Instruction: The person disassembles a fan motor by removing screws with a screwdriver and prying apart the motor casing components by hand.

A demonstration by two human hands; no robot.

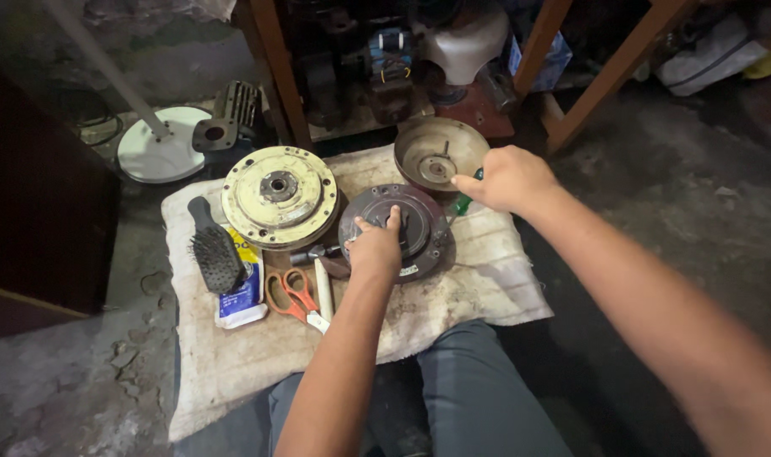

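My left hand (377, 245) presses flat on the dark round motor part (394, 228) on the cloth (453, 296). My right hand (508, 179) grips a green-handled tool (463, 201), maybe a screwdriver. The cream cover (279, 196) and metal bowl (440, 152) are already off; the dark part looks unopened.

L hand (375, 247) on dark motor disc (394, 228), R hand (508, 179) gripping green screwdriver (463, 201)
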